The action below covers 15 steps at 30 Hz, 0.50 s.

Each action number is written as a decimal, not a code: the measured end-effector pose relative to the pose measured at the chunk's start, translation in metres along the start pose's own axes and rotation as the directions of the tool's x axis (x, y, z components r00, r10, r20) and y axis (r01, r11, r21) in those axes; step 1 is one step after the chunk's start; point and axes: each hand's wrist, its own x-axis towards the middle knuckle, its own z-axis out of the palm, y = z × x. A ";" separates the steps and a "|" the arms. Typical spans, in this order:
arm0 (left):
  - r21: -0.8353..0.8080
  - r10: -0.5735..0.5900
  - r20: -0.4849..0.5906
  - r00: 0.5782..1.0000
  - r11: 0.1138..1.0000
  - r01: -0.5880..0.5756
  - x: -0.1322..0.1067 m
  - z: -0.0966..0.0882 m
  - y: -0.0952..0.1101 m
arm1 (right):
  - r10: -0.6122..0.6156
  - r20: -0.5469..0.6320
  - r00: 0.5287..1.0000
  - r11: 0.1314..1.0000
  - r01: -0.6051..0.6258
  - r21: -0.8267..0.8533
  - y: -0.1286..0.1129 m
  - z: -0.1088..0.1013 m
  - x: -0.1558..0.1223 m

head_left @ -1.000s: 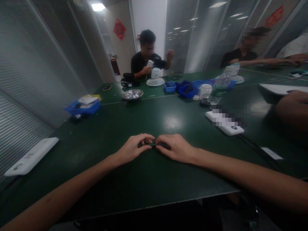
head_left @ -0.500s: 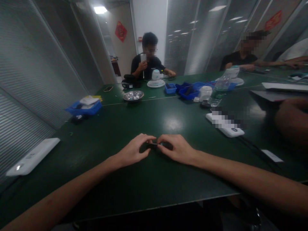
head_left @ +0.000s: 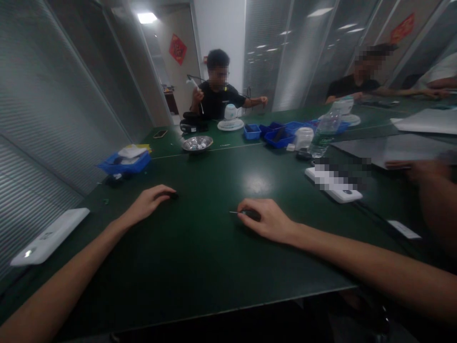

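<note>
My left hand (head_left: 148,202) is closed, thumb and fingertips pinching a small dark piece (head_left: 173,195) just above or on the green table (head_left: 200,267); its kind is too dim to tell. In my right hand (head_left: 266,216), resting at the middle of the table, is what looks like a small screwdriver (head_left: 233,212). Its thin metal shaft points left past my fingertips, and part of the dark handle is hidden in my palm. A wide gap separates the two hands.
Ahead stand a metal bowl (head_left: 197,144), blue trays (head_left: 278,138) and a clear bottle (head_left: 324,131). Left lie a blue basket (head_left: 124,166) and a white device (head_left: 52,237); another white device (head_left: 333,186) is right. Co-workers sit across and at right, one person's hand (head_left: 430,169) near a grey panel (head_left: 403,147).
My left hand has moved left and away from my right, carrying the small dark piece. My right hand has stayed in place with the screwdriver. The person opposite has shifted both hands.
</note>
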 end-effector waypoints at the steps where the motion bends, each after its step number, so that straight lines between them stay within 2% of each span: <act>1: 0.019 -0.068 -0.032 0.997 0.997 0.069 -0.003 -0.011 -0.016 | 0.000 0.002 1.000 1.000 0.000 0.001 0.000 0.000 0.000; 3: 0.035 -0.211 -0.079 0.974 0.976 0.214 -0.010 -0.031 -0.043 | -0.001 0.007 1.000 1.000 0.001 -0.001 0.000 0.000 0.001; 6: 0.034 -0.332 -0.098 0.938 0.941 0.337 -0.020 -0.052 -0.068 | 0.001 0.010 1.000 1.000 -0.001 -0.011 -0.001 -0.001 0.001; 8: 0.061 -0.409 -0.141 0.901 0.905 0.421 -0.025 -0.062 -0.077 | 0.003 0.014 1.000 1.000 -0.003 -0.014 -0.001 -0.001 0.000; 10: 0.124 -0.500 -0.187 0.845 0.842 0.526 -0.029 -0.070 -0.085 | 0.005 0.016 1.000 1.000 -0.005 -0.019 0.000 -0.001 0.000; 12: 0.190 -0.574 -0.186 0.798 0.775 0.602 -0.031 -0.076 -0.093 | 0.004 0.013 1.000 1.000 -0.004 -0.028 0.001 0.000 0.000; 15: 0.216 -0.620 -0.156 0.769 0.738 0.639 -0.032 -0.080 -0.098 | -0.001 0.010 1.000 0.999 0.002 -0.037 0.003 0.002 0.000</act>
